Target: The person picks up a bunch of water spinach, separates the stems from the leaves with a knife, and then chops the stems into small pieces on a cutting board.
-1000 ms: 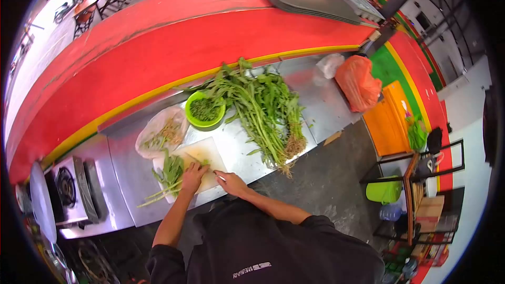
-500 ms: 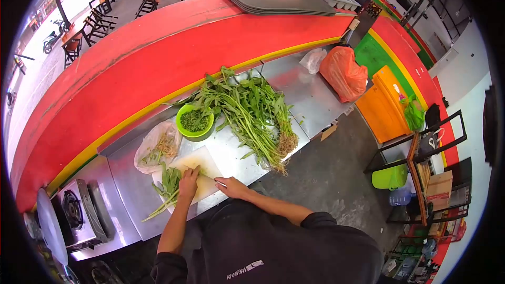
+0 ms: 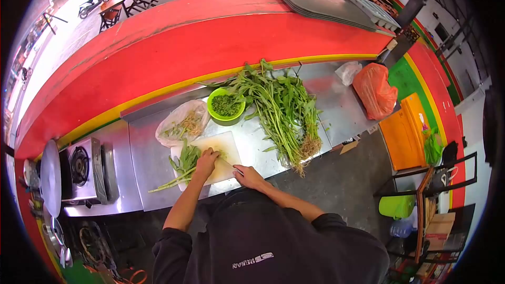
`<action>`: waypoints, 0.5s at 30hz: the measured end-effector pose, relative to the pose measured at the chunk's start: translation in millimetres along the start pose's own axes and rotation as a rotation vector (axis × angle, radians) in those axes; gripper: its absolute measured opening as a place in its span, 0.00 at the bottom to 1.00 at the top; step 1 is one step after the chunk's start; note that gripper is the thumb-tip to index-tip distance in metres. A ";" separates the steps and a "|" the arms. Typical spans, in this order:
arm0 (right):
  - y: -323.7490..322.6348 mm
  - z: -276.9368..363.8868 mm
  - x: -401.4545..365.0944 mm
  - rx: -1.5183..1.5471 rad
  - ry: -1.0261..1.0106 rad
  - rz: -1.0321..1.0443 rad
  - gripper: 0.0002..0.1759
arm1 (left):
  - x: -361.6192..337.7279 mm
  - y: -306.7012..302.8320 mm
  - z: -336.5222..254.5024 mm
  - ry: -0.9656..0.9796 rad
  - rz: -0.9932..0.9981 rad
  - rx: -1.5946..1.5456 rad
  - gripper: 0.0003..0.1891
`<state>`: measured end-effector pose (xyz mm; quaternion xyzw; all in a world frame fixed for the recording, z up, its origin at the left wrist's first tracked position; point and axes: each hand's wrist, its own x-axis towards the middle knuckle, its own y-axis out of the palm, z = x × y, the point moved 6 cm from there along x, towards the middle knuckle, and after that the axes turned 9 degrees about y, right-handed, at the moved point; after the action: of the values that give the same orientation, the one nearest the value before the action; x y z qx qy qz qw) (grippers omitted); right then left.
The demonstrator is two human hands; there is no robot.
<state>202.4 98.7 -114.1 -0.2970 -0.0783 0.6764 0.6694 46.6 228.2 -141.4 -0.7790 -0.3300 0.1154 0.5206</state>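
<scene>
My left hand (image 3: 206, 162) is closed over a bunch of leafy greens (image 3: 185, 159) on the white cutting board (image 3: 231, 144). The leaves and long stems stick out to the left of it, past the board's edge. In my right hand (image 3: 251, 179), at the board's right side, is a knife (image 3: 238, 169), its blade slanting toward my left fingers; the tip is hard to make out. Small green bits lie by my left fingertips. Behind the board stand a lime-green bowl (image 3: 226, 121) of chopped greens and a clear plastic bag (image 3: 167, 131) with root trimmings.
A large pile of leafy greens with roots (image 3: 279, 110) covers the steel counter (image 3: 144, 165) right of the bowl. Farther right sits an orange plastic bag (image 3: 374, 92). A gas stove (image 3: 87, 171) is at the left end. The red wall (image 3: 210, 37) runs along the back.
The camera view has turned, so the counter and its things appear farther right. Both hands stay at the board, my left on the greens and my right on the knife.
</scene>
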 end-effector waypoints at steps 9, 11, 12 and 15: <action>0.2 -7.5 -11.2 -0.019 0.100 0.030 0.26 | 2.2 -11.9 -4.8 -0.078 0.052 0.024 0.29; 1.8 -8.7 -11.7 -0.010 0.041 -0.001 0.26 | -1.8 -11.1 -10.3 0.009 0.047 0.002 0.28; 1.8 -7.7 -13.1 0.009 0.081 0.019 0.26 | -4.6 -10.1 -10.3 0.007 0.047 0.002 0.28; -0.5 -2.3 -17.9 0.013 0.136 0.044 0.26 | -12.0 -5.6 -15.4 0.123 0.041 0.003 0.27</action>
<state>202.7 81.0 -110.4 -0.3394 -0.0218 0.6697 0.6602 43.3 210.5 -131.8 -0.7905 -0.2812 0.0785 0.5384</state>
